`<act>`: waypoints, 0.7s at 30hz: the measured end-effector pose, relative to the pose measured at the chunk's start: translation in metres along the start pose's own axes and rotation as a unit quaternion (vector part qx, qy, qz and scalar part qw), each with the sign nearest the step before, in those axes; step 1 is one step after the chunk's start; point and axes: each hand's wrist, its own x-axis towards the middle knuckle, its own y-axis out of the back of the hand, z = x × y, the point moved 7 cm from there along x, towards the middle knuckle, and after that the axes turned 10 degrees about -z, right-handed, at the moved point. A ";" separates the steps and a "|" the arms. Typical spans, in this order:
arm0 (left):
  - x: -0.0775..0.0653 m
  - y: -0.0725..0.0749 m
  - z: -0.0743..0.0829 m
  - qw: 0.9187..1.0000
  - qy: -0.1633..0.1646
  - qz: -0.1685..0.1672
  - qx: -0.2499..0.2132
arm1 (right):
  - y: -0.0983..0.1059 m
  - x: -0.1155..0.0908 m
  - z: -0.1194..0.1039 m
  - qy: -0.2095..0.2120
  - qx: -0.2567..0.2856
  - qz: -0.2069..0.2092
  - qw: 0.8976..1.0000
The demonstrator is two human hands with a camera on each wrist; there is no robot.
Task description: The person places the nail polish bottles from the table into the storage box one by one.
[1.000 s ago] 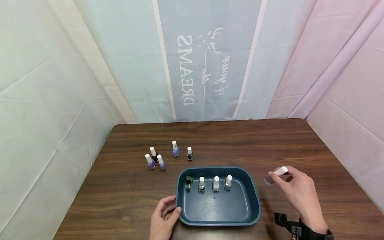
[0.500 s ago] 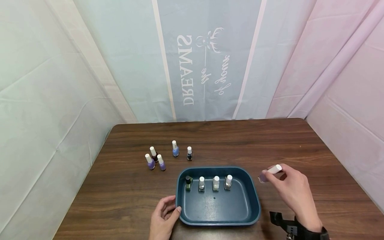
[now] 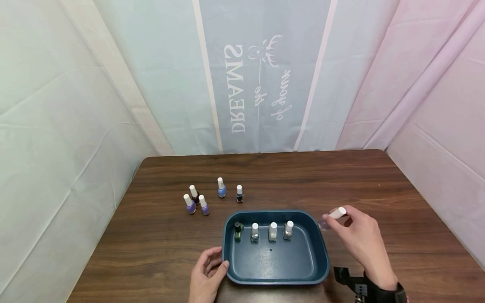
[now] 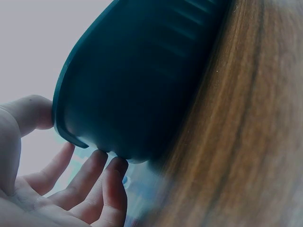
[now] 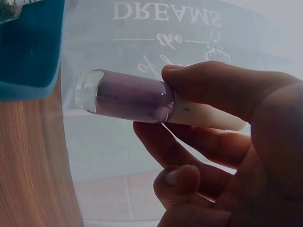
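On the brown wood-grain table, the left hand is gripping a dark-blue rectangular tray at eight o'clock; the right hand is pinching a white-capped purple glass bottle near the tray's two o'clock.

Cloth-walled booth, printed curtain behind a wooden table.

- A counter of dark brown wood grain, with rounded far corners.
- Behind it, a pale blue cloth with the white sideways word "DREAMS" and an antlered deer head.
- On the left, a creased whitish sheet.
- On the right, a pinkish sheet.
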 end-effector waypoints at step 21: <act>0.000 0.000 -0.001 1.000 0.007 -0.004 -0.005 | -0.016 0.010 -0.022 0.023 0.017 -0.017 0.999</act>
